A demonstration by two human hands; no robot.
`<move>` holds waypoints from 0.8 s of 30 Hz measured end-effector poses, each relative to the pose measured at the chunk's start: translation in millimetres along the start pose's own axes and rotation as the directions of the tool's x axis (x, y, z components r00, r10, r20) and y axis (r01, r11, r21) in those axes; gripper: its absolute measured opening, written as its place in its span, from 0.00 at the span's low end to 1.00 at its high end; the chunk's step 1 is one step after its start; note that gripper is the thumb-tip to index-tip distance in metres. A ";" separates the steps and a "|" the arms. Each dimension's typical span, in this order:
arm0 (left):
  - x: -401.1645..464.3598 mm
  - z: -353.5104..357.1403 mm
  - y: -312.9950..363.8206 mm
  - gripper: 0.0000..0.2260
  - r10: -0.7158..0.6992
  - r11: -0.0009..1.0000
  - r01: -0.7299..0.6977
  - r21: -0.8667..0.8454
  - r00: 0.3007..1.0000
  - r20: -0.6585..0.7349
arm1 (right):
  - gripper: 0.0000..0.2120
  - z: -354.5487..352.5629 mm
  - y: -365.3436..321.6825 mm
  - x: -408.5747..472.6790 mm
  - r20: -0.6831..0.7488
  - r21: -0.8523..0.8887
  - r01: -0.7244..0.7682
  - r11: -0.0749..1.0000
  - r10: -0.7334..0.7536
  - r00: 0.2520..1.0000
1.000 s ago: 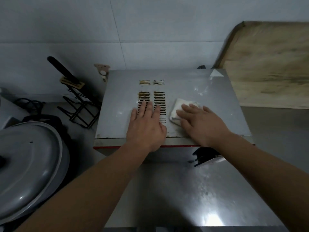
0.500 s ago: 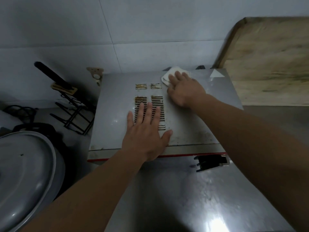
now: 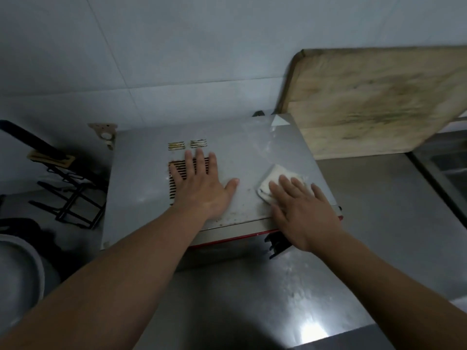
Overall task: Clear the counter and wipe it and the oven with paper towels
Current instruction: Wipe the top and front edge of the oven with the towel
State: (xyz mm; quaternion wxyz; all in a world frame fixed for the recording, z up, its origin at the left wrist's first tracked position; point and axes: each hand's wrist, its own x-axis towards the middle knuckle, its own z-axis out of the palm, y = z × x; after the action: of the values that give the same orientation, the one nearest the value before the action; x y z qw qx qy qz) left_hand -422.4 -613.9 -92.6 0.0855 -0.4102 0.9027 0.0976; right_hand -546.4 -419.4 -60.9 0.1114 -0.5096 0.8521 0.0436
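A grey metal oven (image 3: 141, 178) with rusty vent slots on its top and a red front edge stands on the steel counter (image 3: 290, 294). My left hand (image 3: 202, 185) lies flat over the vent slots, fingers straight and spread. My right hand (image 3: 303, 210) presses a folded white paper towel (image 3: 271, 178) flat on the oven's top near its front right corner; the fingers lie straight over the towel and cover most of it.
A large wooden board (image 3: 379, 97) leans on the tiled wall at the right of the oven. A black wire rack (image 3: 73, 195) with a knife stands at the left. A grey pot lid (image 3: 17, 274) shows at the lower left, a sink edge (image 3: 449, 173) at far right.
My right hand has slid the paper towel from the oven's back edge to its front right corner. The left hand has stayed on the vents. The view has shifted a little.
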 end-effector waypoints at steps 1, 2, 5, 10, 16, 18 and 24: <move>2.0 -0.1 0.0 0.41 0.005 1.000 -0.005 0.002 1.000 0.003 | 0.29 -2.0 -0.8 5.0 -0.004 0.001 0.001 1.000 -0.001 1.000; 3.7 -0.4 0.1 0.41 0.008 1.000 -0.008 0.005 1.000 -0.003 | 0.27 -3.3 -1.4 14.6 -0.015 0.006 -0.005 1.000 0.005 1.000; 4.5 -0.1 1.5 0.40 0.011 1.000 -0.010 0.019 0.999 -0.030 | 0.26 -10.9 1.8 61.3 -0.069 -0.010 -0.015 1.000 0.014 0.998; 7.0 2.6 -0.1 0.40 0.003 1.000 -0.003 0.001 0.999 -0.046 | 0.24 -34.7 17.0 175.6 -0.049 -0.018 -0.031 0.999 0.030 0.998; 8.4 4.5 -0.9 0.40 0.000 1.000 0.001 0.010 0.998 -0.059 | 0.24 -33.9 13.1 206.1 -0.064 0.035 -0.033 0.999 0.035 0.997; 7.8 4.7 -0.3 0.40 -0.002 1.000 0.003 0.016 0.998 -0.059 | 0.23 -26.4 12.6 177.5 -0.092 0.033 0.011 0.999 -0.008 0.996; 6.4 5.4 -0.4 0.40 0.004 1.000 -0.002 0.023 0.998 -0.070 | 0.29 6.1 8.7 19.7 -0.081 0.041 0.042 0.998 -0.038 0.996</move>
State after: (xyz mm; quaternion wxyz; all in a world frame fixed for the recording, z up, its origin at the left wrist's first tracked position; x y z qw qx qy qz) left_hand -425.8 -617.5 -99.3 0.0585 -0.4109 0.9068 0.0733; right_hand -562.1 -431.0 -71.9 0.0886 -0.5253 0.8463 0.0026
